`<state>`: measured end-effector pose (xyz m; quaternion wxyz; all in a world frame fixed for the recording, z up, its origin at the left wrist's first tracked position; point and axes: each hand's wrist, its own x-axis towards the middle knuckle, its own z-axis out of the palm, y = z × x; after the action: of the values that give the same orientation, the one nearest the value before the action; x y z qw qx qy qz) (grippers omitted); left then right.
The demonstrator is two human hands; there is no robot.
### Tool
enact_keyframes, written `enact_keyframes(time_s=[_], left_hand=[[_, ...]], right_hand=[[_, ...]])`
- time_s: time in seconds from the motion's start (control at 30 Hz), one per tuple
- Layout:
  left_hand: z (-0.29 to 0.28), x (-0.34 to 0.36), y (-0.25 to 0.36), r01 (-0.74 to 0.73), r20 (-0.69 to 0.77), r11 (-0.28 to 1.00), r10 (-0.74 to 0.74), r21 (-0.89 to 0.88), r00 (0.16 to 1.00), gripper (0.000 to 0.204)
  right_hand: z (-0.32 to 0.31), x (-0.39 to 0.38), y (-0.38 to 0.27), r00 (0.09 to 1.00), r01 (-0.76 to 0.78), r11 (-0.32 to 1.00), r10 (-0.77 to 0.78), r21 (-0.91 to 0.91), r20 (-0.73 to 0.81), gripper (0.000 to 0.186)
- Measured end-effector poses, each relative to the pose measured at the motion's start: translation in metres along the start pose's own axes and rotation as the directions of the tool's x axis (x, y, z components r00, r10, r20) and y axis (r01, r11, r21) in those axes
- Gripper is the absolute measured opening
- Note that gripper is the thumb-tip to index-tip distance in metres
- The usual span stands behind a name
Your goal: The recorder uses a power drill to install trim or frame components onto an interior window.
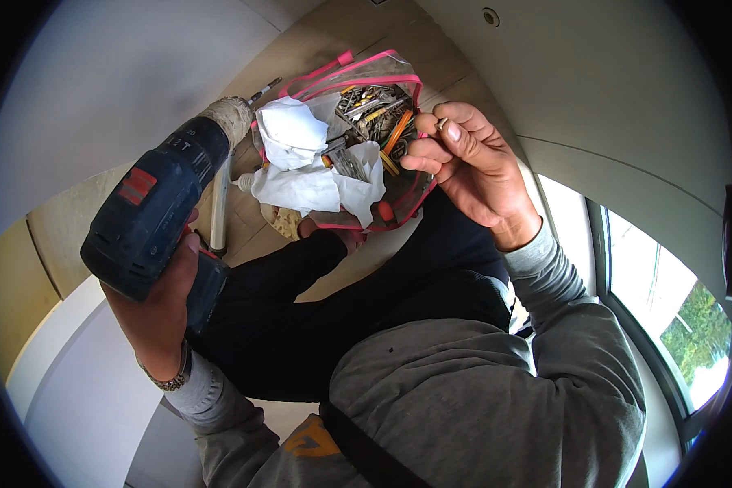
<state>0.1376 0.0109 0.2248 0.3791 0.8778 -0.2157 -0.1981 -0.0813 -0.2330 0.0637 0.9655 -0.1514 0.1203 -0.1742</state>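
My left hand [156, 313] is wrapped round the grip of a dark blue cordless drill [156, 207]. Its chuck is covered in pale tape, and a bit [266, 89] points up and to the right. My right hand [478, 163] is raised, with thumb and forefinger pinching a small metal piece [442, 124] too tiny to identify. Beside that hand, a clear bag [386, 61] with pink edging lies open. Loose screws [364, 102], orange pencil-like sticks [398, 132] and crumpled white paper [293, 134] fill it.
A white nozzle [244, 182] sticks out beside the bag. On the wooden floor [333, 37], a long pale bar [220, 207] lies under the drill. White panels [594, 73] curve close on both sides, and a window [667, 301] is at the right. My dark-clothed legs [301, 325] are folded below.
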Motion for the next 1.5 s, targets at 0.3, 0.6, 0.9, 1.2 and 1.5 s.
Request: enact_keyframes(time_s=[0.3, 0.6, 0.9, 1.2, 1.5], left_hand=[[0.002, -0.002, 0.006, -0.018, -0.012, 1.0, 0.018, 0.022, 1.0, 0.045], [0.005, -0.004, 0.007, -0.058, -0.004, 0.996, 0.059, 0.067, 0.998, 0.046], [0.0, -0.012, 0.0, -0.041, -0.035, 0.992, 0.045, 0.123, 0.998, 0.05], [0.0, -0.014, -0.005, -0.014, -0.044, 0.995, 0.018, 0.103, 0.999, 0.052], [-0.006, -0.021, -0.009, -0.084, -0.036, 0.973, 0.093, 0.214, 0.995, 0.037]], right_hand=[[-0.011, 0.014, -0.006, 0.986, -0.117, 0.826, 0.031, -0.551, -0.163, 0.018], [-0.168, 0.122, 0.068, 0.999, 0.021, -0.369, 0.031, -0.929, 0.01, 0.024], [-0.162, 0.052, 0.084, 0.818, 0.279, -0.917, 0.382, -0.284, -0.43, 0.042], [-0.194, 0.066, 0.1, 0.981, 0.128, -0.958, 0.161, -0.256, -0.111, 0.045], [-0.162, 0.137, 0.057, 0.733, 0.421, -0.666, 0.65, -0.616, -0.201, 0.07]])
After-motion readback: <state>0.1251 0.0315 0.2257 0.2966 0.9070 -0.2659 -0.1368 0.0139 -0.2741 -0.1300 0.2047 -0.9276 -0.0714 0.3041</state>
